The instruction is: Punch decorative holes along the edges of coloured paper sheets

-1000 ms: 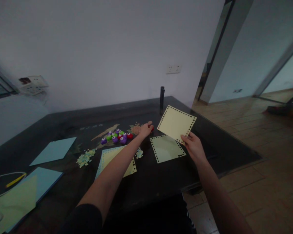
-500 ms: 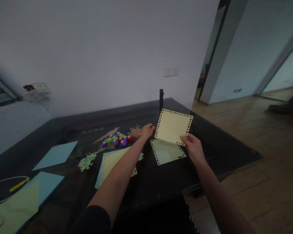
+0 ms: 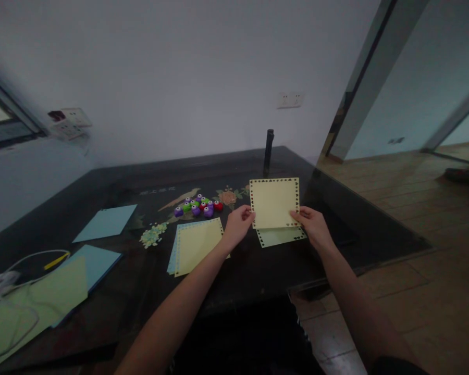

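Both hands hold a pale yellow square sheet with a punched heart border, lifted above the dark table. My left hand grips its lower left edge and my right hand grips its lower right corner. Under it lies a light green punched sheet, mostly hidden. A yellow sheet on a blue one lies flat just left of my left hand.
Small purple, green and red punches cluster behind the sheets, with paper confetti to the left. Blue sheets and green paper with a white cable lie at the left. A black post stands at the table's back.
My left hand left the spot by the red punch and came back to grip the yellow sheet's left edge. The sheet turned square to me and lowered over the green one.
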### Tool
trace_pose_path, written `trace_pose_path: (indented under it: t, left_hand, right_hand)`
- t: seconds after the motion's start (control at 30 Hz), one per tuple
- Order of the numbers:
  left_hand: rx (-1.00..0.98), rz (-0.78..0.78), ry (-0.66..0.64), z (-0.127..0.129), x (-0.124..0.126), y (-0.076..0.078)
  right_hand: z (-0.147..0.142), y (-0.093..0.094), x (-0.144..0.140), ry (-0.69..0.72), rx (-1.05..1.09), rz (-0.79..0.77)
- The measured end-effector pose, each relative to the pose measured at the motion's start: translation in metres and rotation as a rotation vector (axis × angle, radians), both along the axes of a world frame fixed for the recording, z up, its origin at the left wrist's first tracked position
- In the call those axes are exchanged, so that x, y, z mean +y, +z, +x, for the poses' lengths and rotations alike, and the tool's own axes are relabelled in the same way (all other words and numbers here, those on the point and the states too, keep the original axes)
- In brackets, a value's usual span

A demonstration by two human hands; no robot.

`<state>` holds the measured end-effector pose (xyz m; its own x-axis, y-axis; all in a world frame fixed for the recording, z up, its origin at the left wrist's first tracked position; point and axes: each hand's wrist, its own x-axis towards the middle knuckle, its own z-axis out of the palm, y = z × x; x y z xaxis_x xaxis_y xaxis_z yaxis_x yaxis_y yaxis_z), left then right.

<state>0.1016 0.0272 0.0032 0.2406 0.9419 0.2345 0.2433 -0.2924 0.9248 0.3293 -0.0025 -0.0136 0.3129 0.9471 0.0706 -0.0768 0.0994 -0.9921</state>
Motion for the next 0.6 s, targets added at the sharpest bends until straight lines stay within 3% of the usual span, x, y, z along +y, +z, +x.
trace_pose_path:
  t: [0.1, 0.33, 0.6]
  left_hand:
    - [0.05, 0.053, 0.04, 0.0, 0.0, 0.001]
    - [0.124, 0.054, 0.065, -0.002, -0.009, 0.005]
    - [0.465, 0.087, -0.007, 0.006, -0.021, 0.001]
  right_hand:
    - [0.001, -0.001, 0.0, 0.011, -0.04, -0.019]
    - [0.006, -0.002, 0.004, -0.105, -0.21, 0.034]
    - [0.018, -0.001, 0.001, -0.116, -0.323, -0.021]
